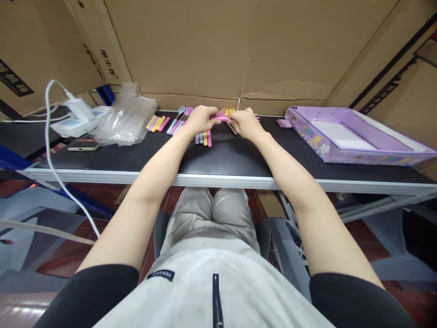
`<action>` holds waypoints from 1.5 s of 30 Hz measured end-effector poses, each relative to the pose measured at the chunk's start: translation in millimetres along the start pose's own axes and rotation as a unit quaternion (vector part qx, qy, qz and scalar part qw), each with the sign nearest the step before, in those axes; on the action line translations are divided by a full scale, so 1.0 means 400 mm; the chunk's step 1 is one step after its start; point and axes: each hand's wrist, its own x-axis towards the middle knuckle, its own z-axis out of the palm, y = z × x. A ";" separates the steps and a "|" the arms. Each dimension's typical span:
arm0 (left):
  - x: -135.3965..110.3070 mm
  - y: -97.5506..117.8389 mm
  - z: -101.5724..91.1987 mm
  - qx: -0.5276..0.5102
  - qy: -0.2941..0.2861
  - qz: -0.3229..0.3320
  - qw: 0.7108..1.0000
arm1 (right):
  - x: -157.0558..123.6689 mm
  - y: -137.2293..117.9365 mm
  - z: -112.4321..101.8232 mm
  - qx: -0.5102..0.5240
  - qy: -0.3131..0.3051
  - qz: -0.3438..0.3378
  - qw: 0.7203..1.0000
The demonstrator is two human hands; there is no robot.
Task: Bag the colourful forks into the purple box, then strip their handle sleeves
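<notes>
Closest to the lens, a pale shirt (218,282) is seen along the bottom of the frame. A black table (239,155) is stretched across the middle, and a purple box (327,150) is parked at the right. Crumpled plastic bags (126,118) are piled upper left. Just above centre, a thin pink fork (220,118) is pinched at both ends by the left hand (201,119) and right hand (246,123), fingertips pressed together on it. Probably light, stiff-ish, slippery plastic, so it's best gripped by the handle, not the prongs.
</notes>
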 end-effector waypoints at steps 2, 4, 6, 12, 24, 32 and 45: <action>0.001 0.000 -0.005 -0.051 -0.021 -0.018 0.998 | 0.003 0.000 -0.002 -0.015 0.011 -0.010 1.000; -0.002 0.000 -0.013 -0.109 -0.054 -0.045 0.992 | 0.007 -0.002 -0.001 -0.027 0.024 -0.025 0.999; -0.006 0.002 -0.026 -0.157 -0.082 -0.069 0.982 | 0.010 -0.002 0.001 -0.035 0.033 -0.039 0.998; -0.022 0.021 -0.074 -0.247 -0.154 -0.104 0.951 | 0.016 0.005 0.014 -0.055 0.047 -0.068 0.995; -0.045 0.017 -0.100 -0.211 -0.232 -0.109 0.943 | -0.001 -0.072 -0.015 -0.060 -0.005 -0.036 0.998; -0.036 0.035 -0.064 -0.175 -0.154 -0.116 0.965 | -0.010 -0.043 0.004 -0.049 -0.026 0.002 0.998; -0.020 0.010 -0.036 -0.119 -0.125 -0.065 0.983 | -0.016 -0.022 0.001 -0.006 -0.026 -0.008 1.000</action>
